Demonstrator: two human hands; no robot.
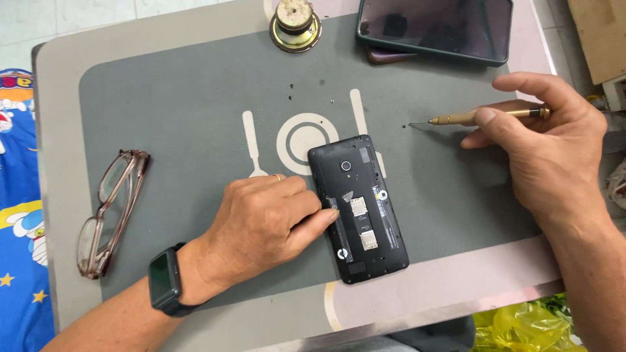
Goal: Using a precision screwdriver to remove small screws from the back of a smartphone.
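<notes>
The left hand (264,225) lies knuckles up on the grey mat (163,104), its fingers curled together and its thumb and fingertips pressed against the left edge of a black phone (358,207). The phone lies face down near the mat's middle, long axis running from about 11 o'clock to 5 o'clock, with its back cover off: a round camera lens sits near the top, two pale metal card slots sit one below the other in the middle, and a white sticker runs along the right side. At 2 o'clock from the phone, the right hand (551,153) pinches a slim brass-coloured screwdriver (482,117) between thumb and fingers, the thin tip pointing toward 9 o'clock and just above the mat. Several tiny dark screws (291,87) lie loose on the mat at 12 o'clock. At 9 o'clock from the left hand rest folded glasses (107,212). A small round speaker (295,26) and another phone (435,27), screen up, sit at the table's far edge.
</notes>
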